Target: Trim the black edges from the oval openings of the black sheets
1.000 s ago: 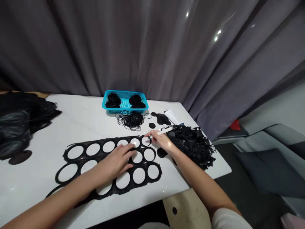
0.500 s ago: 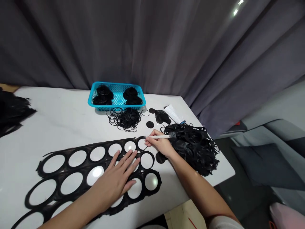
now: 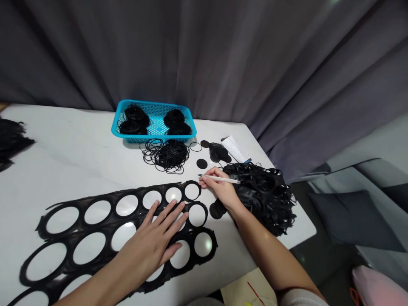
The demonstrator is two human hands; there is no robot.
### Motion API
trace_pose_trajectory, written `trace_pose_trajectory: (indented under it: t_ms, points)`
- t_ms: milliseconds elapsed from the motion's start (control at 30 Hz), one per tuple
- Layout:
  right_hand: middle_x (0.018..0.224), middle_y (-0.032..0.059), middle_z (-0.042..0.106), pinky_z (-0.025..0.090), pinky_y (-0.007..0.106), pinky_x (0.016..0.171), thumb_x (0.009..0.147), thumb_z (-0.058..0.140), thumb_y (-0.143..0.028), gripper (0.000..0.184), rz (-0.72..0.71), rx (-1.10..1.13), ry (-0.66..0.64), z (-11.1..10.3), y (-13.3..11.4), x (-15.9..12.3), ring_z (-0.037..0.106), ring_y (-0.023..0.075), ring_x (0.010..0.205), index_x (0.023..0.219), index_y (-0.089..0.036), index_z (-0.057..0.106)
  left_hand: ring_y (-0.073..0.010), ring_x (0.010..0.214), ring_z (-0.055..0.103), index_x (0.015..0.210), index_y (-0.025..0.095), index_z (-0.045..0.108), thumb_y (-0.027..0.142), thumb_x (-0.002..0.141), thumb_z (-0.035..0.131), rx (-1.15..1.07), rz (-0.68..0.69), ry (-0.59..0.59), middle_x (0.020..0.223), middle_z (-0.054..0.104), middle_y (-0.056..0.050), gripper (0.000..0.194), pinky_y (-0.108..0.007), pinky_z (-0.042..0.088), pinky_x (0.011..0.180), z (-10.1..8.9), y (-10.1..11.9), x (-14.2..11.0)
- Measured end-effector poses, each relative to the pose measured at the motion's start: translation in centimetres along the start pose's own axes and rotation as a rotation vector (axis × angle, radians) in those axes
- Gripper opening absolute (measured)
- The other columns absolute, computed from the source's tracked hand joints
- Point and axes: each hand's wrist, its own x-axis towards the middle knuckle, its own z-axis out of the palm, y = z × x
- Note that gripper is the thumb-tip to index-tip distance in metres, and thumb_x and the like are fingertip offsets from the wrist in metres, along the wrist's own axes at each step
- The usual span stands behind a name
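A long black rubber sheet (image 3: 105, 216) with rows of round holes lies flat on the white table (image 3: 79, 161). My left hand (image 3: 156, 242) rests on it, fingers stretched out and pressing near its right end. My right hand (image 3: 221, 189) is closed round a thin white pointed tool (image 3: 219, 179), its tip just right of the sheet's top right corner. A black disc (image 3: 216, 210) lies under my right wrist.
A heap of black scrap sheets (image 3: 264, 195) sits beside my right hand. Behind are a turquoise basket (image 3: 153, 122) with black rings, a pile of loose thin rings (image 3: 167, 155), several discs (image 3: 218, 154) and a white paper (image 3: 236, 149). Grey curtain behind; table edge at right.
The view has shifted, so the sheet sits lower and further left. My right hand with the tool has lifted slightly off the sheet's corner, and my left fingers have spread flatter.
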Motion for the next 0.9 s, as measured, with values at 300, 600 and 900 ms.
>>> trace_pose_trajectory:
  t_ms: [300,600,900]
  points:
    - [0.079,0.0024,0.073,0.056,0.031,0.069,0.082,0.076,-0.04,0.022,-0.017,-0.124,-0.168,2.5,-0.6,-1.8,0.069,0.0165,0.072,0.082,-0.021,0.065,-0.0322,0.126,0.059,0.124,0.007,0.067,0.036,0.108,0.03,0.114,-0.173,0.063,0.128,0.069,-0.019,0.05,-0.047,0.031,0.114,-0.2,1.3,-0.9]
    - [0.093,0.0045,0.071,0.051,0.031,0.081,0.085,0.067,-0.025,0.01,-0.152,-0.371,-0.373,5.6,-0.4,-2.7,0.067,0.0185,0.091,0.078,-0.02,0.063,-0.0327,0.134,0.054,0.128,0.01,0.066,0.031,0.103,0.042,0.051,-0.233,0.033,0.133,0.067,-0.016,0.04,-0.051,0.03,0.117,1.1,1.8,-1.6]
    - [0.094,0.0044,0.07,0.051,0.031,0.08,0.087,0.065,-0.026,0.012,-0.136,-0.401,-0.39,5.4,-0.7,-2.6,0.065,0.0189,0.092,0.076,-0.021,0.062,-0.0323,0.132,0.056,0.126,0.011,0.066,0.034,0.102,0.048,0.051,-0.224,0.024,0.131,0.068,-0.017,0.038,-0.049,0.03,0.117,1.0,1.7,-1.4]
